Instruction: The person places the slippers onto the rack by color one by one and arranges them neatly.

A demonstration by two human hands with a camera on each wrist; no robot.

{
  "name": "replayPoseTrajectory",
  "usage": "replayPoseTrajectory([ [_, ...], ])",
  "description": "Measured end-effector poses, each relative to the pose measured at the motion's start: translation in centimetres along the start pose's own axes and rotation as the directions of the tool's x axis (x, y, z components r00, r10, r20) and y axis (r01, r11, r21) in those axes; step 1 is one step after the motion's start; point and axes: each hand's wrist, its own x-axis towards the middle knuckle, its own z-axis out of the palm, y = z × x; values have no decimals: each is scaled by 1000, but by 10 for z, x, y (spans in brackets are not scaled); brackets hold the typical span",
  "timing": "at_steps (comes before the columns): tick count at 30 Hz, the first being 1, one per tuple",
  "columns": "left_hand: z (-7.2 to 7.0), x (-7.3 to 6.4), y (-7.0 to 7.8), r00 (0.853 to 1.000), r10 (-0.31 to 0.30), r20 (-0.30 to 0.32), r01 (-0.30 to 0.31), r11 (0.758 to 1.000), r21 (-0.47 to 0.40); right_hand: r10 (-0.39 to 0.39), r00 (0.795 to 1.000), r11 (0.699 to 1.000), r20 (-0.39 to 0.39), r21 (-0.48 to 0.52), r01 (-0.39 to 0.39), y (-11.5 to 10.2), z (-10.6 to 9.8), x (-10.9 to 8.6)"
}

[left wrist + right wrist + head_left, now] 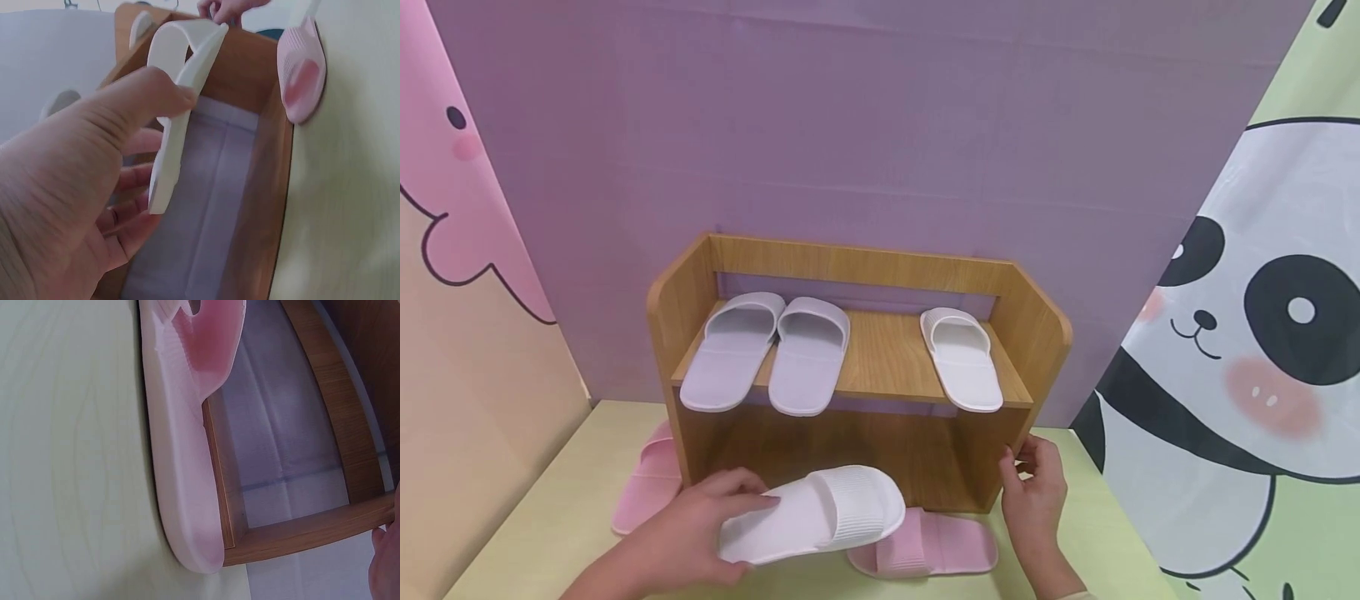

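Observation:
My left hand (688, 533) pinches a white slipper (812, 512) by its heel end, thumb on the insole. The slipper is held in the air before the lower shelf, its ribbed strap to the right. In the left wrist view the slipper (175, 125) appears edge-on between thumb and fingers. At the right side panel of a wooden shoe rack (1037, 346), my right hand (1036, 492) grips the front edge with curled fingers. Only part of that hand (386, 559) shows in the right wrist view. Another white slipper (966, 371) rests at the right of the upper shelf.
Two pale lilac slippers (722, 367) stand side by side on the upper shelf's left. One pink slipper (955, 546) lies crosswise on the table before the rack; another pink slipper (651, 479) lies left of it. A purple wall (880, 125) rises behind.

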Motion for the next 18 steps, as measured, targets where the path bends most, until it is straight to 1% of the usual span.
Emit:
replayPoseTrajectory([
  [6, -4, 8, 18, 997, 43, -66, -40, 998, 46, -4, 1000, 1000, -3, 8, 4, -1, 0, 0],
  [8, -6, 10, 24, 995, 45, -86, -41, 998, 55, -9, 1000, 1000, -6, 9, 9, -1, 0, 0],
  [13, -7, 16, 35, 989, 74, -128, -70, 997, 37, -18, 1000, 1000, -5, 20, 18, -1, 1, 0],
  [18, -8, 22, 42, 970, 154, -186, -153, 988, 21, -29, 1000, 999, -7, 26, 29, -1, 0, 0],
])
